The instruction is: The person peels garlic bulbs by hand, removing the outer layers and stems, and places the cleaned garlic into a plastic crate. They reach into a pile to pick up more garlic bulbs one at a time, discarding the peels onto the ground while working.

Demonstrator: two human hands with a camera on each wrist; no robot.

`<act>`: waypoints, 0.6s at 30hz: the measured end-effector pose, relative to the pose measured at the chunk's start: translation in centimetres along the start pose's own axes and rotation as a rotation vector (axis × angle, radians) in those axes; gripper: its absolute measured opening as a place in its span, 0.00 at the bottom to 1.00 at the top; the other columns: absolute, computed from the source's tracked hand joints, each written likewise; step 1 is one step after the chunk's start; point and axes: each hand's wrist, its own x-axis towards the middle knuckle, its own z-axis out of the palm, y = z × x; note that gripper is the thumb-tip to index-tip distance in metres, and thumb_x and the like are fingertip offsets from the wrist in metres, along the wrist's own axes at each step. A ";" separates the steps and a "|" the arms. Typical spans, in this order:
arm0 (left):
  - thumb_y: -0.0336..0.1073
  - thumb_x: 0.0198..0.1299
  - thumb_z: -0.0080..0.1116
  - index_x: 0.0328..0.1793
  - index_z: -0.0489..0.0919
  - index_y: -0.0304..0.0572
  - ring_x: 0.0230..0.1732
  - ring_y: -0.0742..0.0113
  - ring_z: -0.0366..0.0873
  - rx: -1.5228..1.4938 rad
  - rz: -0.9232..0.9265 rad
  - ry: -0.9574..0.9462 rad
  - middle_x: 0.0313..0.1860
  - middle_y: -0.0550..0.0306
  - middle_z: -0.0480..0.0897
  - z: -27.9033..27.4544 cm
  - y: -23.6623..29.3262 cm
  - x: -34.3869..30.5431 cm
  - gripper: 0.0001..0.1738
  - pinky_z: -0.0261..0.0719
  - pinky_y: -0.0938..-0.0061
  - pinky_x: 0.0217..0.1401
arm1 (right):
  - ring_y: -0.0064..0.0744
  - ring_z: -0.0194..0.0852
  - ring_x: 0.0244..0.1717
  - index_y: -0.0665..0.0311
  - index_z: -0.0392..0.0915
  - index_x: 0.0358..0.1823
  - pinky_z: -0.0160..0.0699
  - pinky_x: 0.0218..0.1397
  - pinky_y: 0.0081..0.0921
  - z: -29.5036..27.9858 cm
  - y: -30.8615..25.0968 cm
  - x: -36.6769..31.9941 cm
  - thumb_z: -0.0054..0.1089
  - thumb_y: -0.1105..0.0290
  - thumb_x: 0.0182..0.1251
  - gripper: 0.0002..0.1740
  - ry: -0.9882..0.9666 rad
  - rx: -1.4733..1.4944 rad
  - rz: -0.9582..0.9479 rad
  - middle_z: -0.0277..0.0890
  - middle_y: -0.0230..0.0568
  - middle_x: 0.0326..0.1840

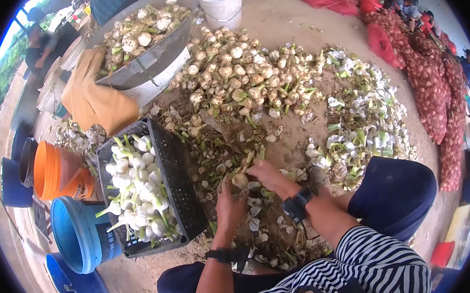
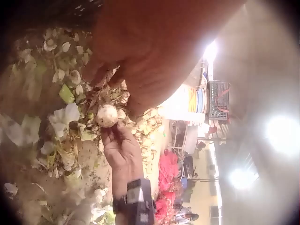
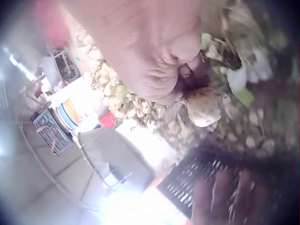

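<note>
Above papery scraps | right hand pinches rounded, dirt-mottled garlic bulb | left hand nearby, fingers loosely extended

Dark printing marks the light blue bucket and orange bucket, too small to read

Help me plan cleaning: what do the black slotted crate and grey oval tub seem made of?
The black slotted crate looks like matte moulded plastic, from its regular openwork wall. The grey oval tub has a dull, smooth wall; plastic or metal, I can't tell.
</note>
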 end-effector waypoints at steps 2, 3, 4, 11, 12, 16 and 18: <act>0.36 0.52 0.65 0.62 0.69 0.40 0.56 0.34 0.72 0.116 0.058 -0.025 0.51 0.35 0.79 0.1 -0.2 -0.2 0.30 0.73 0.53 0.56 | 0.25 0.76 0.37 0.66 0.74 0.47 0.74 0.35 0.23 1.4 0.0 -1.9 0.50 0.78 0.63 0.12 -0.028 -0.001 -0.024 0.77 0.36 0.38; 0.35 0.51 0.65 0.60 0.71 0.39 0.57 0.33 0.72 0.174 0.091 -0.040 0.51 0.36 0.78 0.1 -0.3 -0.3 0.29 0.73 0.52 0.56 | 0.26 0.76 0.37 0.65 0.74 0.46 0.74 0.36 0.24 1.8 -0.7 -2.6 0.49 0.78 0.62 0.11 -0.002 0.037 0.021 0.78 0.36 0.38; 0.34 0.50 0.65 0.58 0.72 0.39 0.56 0.33 0.72 0.237 0.176 -0.008 0.52 0.36 0.78 0.3 0.1 -0.7 0.27 0.73 0.51 0.56 | 0.26 0.76 0.37 0.65 0.74 0.45 0.75 0.37 0.25 2.4 -2.1 -3.8 0.48 0.79 0.62 0.11 0.025 0.075 0.067 0.78 0.37 0.38; 0.28 0.46 0.66 0.51 0.76 0.38 0.50 0.43 0.76 0.267 0.395 0.101 0.51 0.40 0.77 -0.8 3.3 -2.4 0.23 0.76 0.58 0.50 | 0.29 0.79 0.42 0.69 0.72 0.49 0.78 0.45 0.26 2.8 -2.6 -4.7 0.45 0.81 0.64 0.14 0.011 0.173 -0.069 0.79 0.41 0.45; 0.28 0.46 0.66 0.51 0.77 0.38 0.49 0.45 0.77 0.222 0.391 0.120 0.49 0.41 0.78 -1.0 3.4 -2.3 0.22 0.77 0.60 0.48 | 0.29 0.79 0.42 0.70 0.72 0.52 0.79 0.45 0.27 2.6 -2.9 -4.9 0.45 0.80 0.65 0.15 -0.026 0.181 -0.115 0.80 0.41 0.46; 0.29 0.51 0.67 0.55 0.78 0.34 0.47 0.66 0.79 -0.458 0.117 -0.072 0.49 0.52 0.81 -1.5 2.2 -1.0 0.23 0.76 0.73 0.49 | 0.26 0.78 0.42 0.73 0.72 0.54 0.76 0.46 0.23 2.9 -6.6 -8.0 0.47 0.80 0.63 0.17 -0.080 0.102 -0.145 0.79 0.38 0.43; 0.28 0.51 0.67 0.54 0.78 0.34 0.47 0.69 0.78 -0.262 0.217 -0.032 0.48 0.55 0.81 -1.5 2.6 -1.3 0.22 0.76 0.74 0.49 | 0.24 0.77 0.41 0.73 0.72 0.55 0.76 0.46 0.21 2.6 -6.6 -7.3 0.49 0.79 0.63 0.18 -0.087 -0.028 -0.197 0.78 0.37 0.43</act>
